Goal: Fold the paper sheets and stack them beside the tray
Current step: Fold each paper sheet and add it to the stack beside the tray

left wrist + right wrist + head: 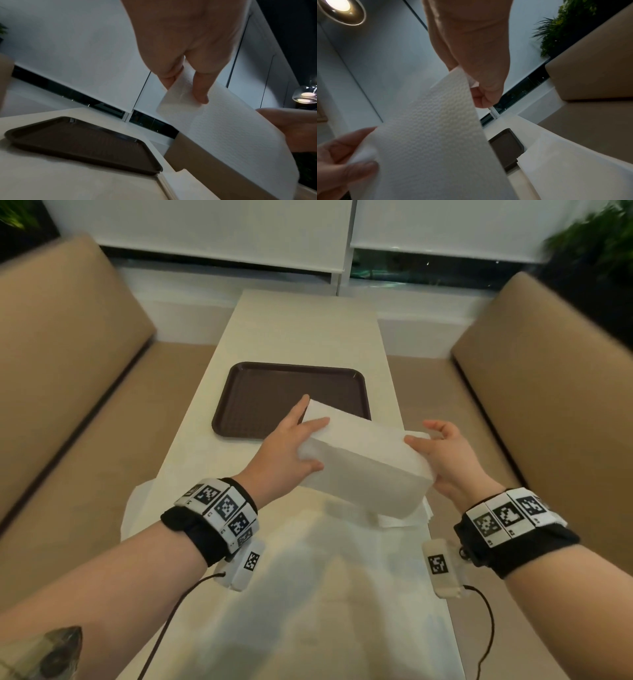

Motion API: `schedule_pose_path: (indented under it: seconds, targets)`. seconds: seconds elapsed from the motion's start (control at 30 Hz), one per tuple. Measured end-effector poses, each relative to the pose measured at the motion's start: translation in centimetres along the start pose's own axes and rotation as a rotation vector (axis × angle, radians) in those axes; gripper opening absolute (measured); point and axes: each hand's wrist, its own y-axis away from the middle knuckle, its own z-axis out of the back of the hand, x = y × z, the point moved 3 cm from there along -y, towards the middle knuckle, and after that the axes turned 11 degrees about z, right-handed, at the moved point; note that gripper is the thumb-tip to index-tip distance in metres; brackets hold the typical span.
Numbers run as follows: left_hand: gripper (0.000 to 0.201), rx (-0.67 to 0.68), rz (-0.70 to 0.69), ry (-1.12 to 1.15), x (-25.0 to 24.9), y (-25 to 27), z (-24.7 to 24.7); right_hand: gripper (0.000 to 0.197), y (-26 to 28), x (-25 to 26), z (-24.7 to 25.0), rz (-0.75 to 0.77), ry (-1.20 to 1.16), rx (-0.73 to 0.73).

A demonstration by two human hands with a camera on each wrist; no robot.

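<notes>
Nearest the wearer, more unfolded paper sheets (325, 577) lie spread over the near end of the worktop (294, 330), with a small pile of white sheets (404, 517) peeking out just under the lifted one. Above them both hands hold a single embossed paper towel (363, 463) in the air, already doubled over and sagging in a soft curve between the two grips. The left hand (287, 450) pinches the far-left end, thumb on top and fingers (200, 89) underneath; the right hand (445, 460) pinches the opposite end between thumb and curled fingers (481, 98).

To do this fold well, my judgement is to bring the two pinched ends level so the edges meet squarely, keep the towel taut enough not to droop, then lower it flat and press the crease down; such soft paper will skew easily if one hand leads.

Beyond the hands, the brown tray (239, 412) sits in the middle of the worktop, the towel's far-left corner hanging over its near right part without touching it
</notes>
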Motion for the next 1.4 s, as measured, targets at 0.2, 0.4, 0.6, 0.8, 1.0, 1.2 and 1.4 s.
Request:
schedule_pose_path:
  seconds: [0.2, 0.4, 0.6, 0.8, 1.0, 1.2, 1.4]
  targets:
    - [0.031, -0.056, -0.101, -0.076, -1.7, -0.4, 0.0, 0.048, -0.3, -0.3, 1.1, 0.051, 0.076, 0.012]
    - [0.012, -0.047, -0.11, -0.203, -3.8, -0.3, -0.6, 0.061, 1.4, 1.1, 1.0, 0.468, 0.858, 0.154]
    - [0.011, 0.044, -0.119, -0.313, -5.7, -1.1, -1.6, 0.025, 5.5, -1.1, -3.5, 0.78, 1.079, 0.472]
    - [0.01, 0.046, -0.013, -0.321, -4.5, -3.4, -2.8, 0.018, 5.0, -4.3, -1.0, 0.5, 0.785, 0.397]
    - [0.045, 0.242, 0.504, 0.516, -2.4, -5.1, -10.0, 0.022, 0.4, -6.2, 3.0, 0.228, 0.496, 0.086]
    - [0.054, 0.165, 0.563, 0.472, -0.3, -9.4, -17.5, 0.006, -5.6, -8.0, 3.5, 0.162, 0.61, 0.053]
    - [0.068, 0.092, 0.55, 0.219, 1.6, -13.2, -21.5, 0.009, -11.0, -12.3, 3.9, 0.114, 0.871, 0.086]
